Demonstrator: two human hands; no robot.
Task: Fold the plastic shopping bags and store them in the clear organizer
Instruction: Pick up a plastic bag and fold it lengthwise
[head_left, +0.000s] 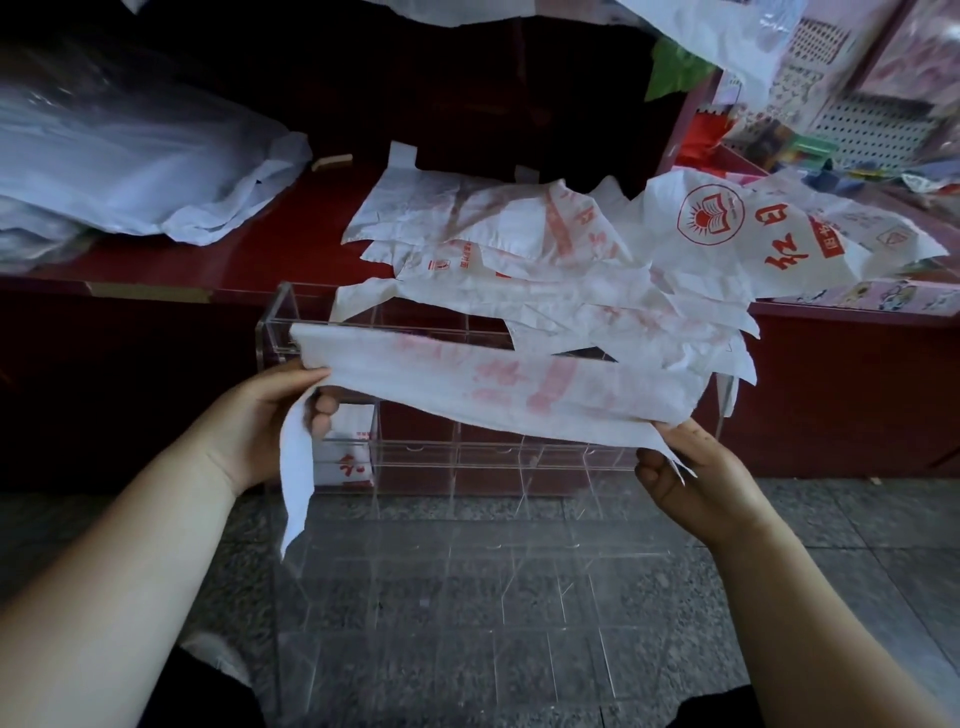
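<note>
- The bag strip (519, 389), already narrowed to a long band, hangs in the air over the clear organizer (272, 332). Its long axis runs left to right and dips slightly toward the right end.
- The left hand (275, 415) grips the left end, thumb on top and fingers curled beneath. A handle tail (296, 483) dangles from this grip toward the floor (857, 519).
- The right hand (701, 483) pinches the right end with its fingers curled round the plastic edge, and sits a little nearer to the person than the left hand.
- The relation that matters is that each hand has one end, with the band stretched between them. The next fold therefore most likely carries one end across to the other along that left-right axis. Neither hand looks better placed, though the dangling tail on the left probably wants tucking in first.
- The organizer stands just below and beyond the band, against the red counter (208, 260). One folded bag (348, 452) sits in a compartment at its left end, just beside the left hand's fingers.
- Loose bags (493, 234) lie spread on the counter farther off, some overhanging the organizer's far edge.
</note>
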